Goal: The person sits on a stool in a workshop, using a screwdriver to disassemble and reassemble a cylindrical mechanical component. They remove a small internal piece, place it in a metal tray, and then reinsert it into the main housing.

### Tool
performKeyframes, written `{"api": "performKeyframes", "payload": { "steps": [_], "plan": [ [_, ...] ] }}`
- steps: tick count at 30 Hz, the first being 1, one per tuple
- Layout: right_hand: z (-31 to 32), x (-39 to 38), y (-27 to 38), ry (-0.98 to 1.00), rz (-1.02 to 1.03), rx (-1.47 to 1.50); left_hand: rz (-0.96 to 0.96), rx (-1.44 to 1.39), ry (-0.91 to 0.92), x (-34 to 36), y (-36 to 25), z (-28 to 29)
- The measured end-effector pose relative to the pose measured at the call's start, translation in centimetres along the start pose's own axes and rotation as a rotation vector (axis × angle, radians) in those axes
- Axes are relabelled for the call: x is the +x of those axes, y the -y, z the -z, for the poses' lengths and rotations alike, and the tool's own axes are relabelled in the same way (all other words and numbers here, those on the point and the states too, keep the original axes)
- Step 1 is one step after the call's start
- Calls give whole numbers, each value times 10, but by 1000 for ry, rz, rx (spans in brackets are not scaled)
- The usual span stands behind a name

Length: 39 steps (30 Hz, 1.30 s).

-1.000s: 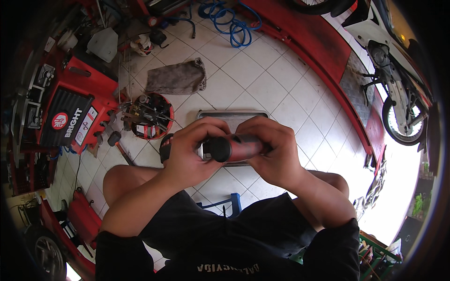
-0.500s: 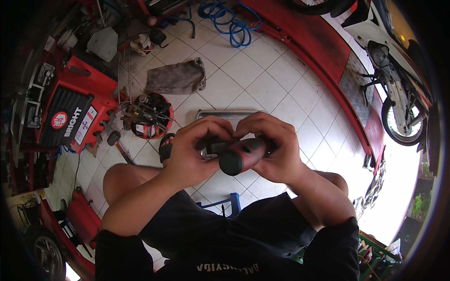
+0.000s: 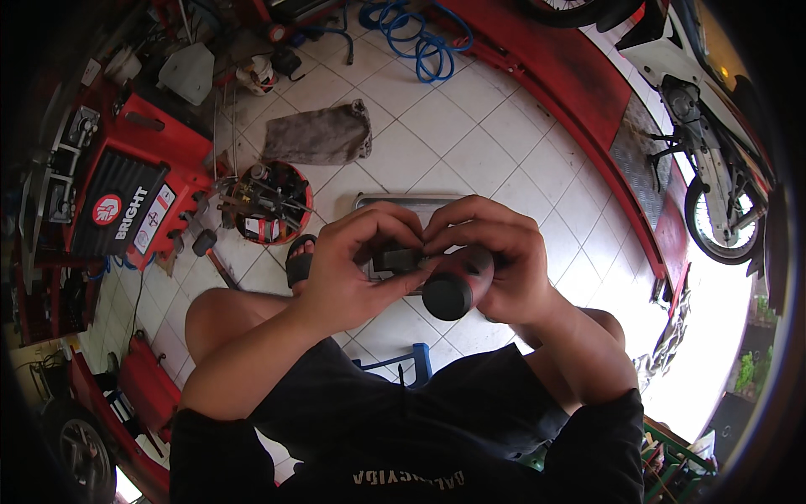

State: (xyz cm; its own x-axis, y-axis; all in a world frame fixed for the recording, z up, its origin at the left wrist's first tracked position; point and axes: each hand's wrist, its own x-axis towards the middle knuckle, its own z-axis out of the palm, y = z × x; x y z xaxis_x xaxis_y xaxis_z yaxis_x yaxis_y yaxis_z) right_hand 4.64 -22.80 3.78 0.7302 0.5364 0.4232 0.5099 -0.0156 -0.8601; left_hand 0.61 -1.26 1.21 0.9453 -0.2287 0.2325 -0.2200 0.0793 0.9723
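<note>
My left hand (image 3: 346, 267) is curled around a small dark block-shaped piece (image 3: 397, 259), which shows in the gap between its thumb and fingers. My right hand (image 3: 514, 267) wraps the far side of a red-and-black handled tool (image 3: 460, 281) with a round black end toward me; its exact kind does not show. The fingertips of both hands meet above the dark piece, at the tool's side. What they pinch there is hidden. Beneath the hands lies a metal tray (image 3: 403, 200), mostly covered by them.
A red round tub (image 3: 304, 206) of tools stands ahead to the left, near a hammer (image 3: 214, 259). Beyond are a grey cloth (image 3: 319, 134) and a coiled blue hose (image 3: 428, 50). A red lift platform (image 3: 579, 109) and motorcycle (image 3: 709, 151) are at right, a red cabinet (image 3: 172, 101) at left.
The tool has shifted right and its black end has swung away from my left hand, so more of the dark piece shows. My right hand has moved slightly right.
</note>
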Motion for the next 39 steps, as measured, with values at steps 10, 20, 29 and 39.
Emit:
{"api": "performKeyframes", "payload": {
  "steps": [10,20,29,39],
  "plan": [
    [2,0,3,28,93,-103,-168,264,40,3,-4,5],
    [2,-2,10,38,252,-136,-382,320,97,2,-18,10],
    [1,-5,8,20,436,-354,-463,405,113,1,-16,9],
    [-1,-8,-1,-41,632,-562,-497,356,113,1,-19,2]
  ]
}}
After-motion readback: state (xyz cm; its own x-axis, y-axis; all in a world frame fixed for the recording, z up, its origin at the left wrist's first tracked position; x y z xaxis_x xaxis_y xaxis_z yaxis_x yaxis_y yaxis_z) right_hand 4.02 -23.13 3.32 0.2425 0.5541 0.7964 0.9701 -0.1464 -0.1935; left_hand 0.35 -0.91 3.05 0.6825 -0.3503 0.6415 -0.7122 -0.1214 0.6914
